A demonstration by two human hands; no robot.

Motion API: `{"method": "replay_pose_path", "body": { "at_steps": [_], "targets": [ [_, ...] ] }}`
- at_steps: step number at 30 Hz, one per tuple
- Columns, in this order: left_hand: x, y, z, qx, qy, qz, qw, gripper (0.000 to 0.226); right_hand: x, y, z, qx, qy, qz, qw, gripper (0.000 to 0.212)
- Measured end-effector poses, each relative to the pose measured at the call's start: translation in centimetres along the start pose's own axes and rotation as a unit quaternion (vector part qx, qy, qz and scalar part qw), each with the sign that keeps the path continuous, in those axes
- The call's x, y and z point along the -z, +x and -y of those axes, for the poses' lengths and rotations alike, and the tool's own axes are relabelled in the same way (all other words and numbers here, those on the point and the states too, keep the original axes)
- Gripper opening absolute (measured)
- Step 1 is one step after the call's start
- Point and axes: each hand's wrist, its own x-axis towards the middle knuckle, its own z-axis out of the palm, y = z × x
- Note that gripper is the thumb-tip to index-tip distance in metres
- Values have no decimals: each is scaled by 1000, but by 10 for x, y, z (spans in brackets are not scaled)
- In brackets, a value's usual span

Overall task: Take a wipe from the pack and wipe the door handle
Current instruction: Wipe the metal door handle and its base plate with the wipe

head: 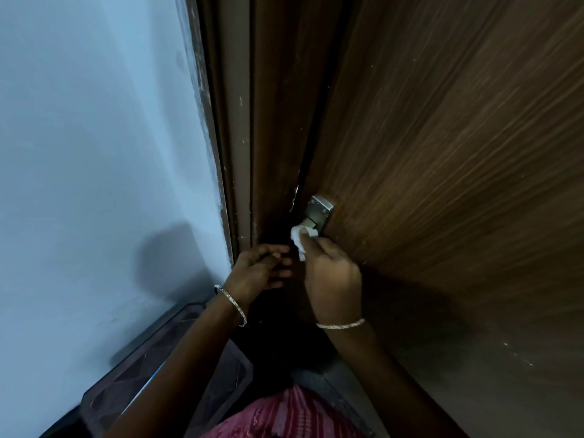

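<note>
Just right of the frame's centre, the right hand (331, 279) has its fingers (311, 245) closed around a crumpled white wipe (300, 240) and presses it against the lower end of the metal door handle (319, 213), whose plate sits near the edge of the dark wood-grain door (442, 153). The wipe is bunched rather than spread flat, probably so that it can be pushed firmly into the handle's edges and the lever under the plate, which the hand and wipe largely hide. The left hand (259, 270), a little to the left of and below the handle, holds nothing; its fingers are loosely curled and half open, close to the gap between the door and the brown door frame (234, 137), apparently ready to steady the door so it does not swing under the wiping pressure, though whether it touches the door's edge cannot be told. A thin bangle (232, 303) circles the left wrist and a bracelet (341, 324) the right. The pale blue wall (94, 153) fills the left of the frame, and a dark patterned mat (151, 368) lies on the floor at lower left. The pack of wipes is not in view. Judging by this, the wipe is already taken and the wiping is under way, with the upper plate seemingly not yet covered.
</note>
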Motion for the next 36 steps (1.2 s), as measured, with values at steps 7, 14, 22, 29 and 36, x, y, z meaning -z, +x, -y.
{"method": "replay_pose_path", "body": {
  "at_steps": [7,14,22,29,36],
  "targets": [
    [3,1,4,9,10,9,1000,22,27,-33,-38,-90,150,-20,984,32],
    [-5,-2,4,-3,-6,10,1000,24,6,14,11,-66,45,44,996,34],
    [-2,-3,7,-24,18,7,1000,21,23,-29,-40,-84,143,-21,986,21],
    [-8,-5,-3,0,-46,13,999,18,45,2,-27,-112,216,-112,963,25],
    [-27,-4,-13,158,-357,113,914,21,31,41,-4,31,-16,-177,984,26]
  ]
}}
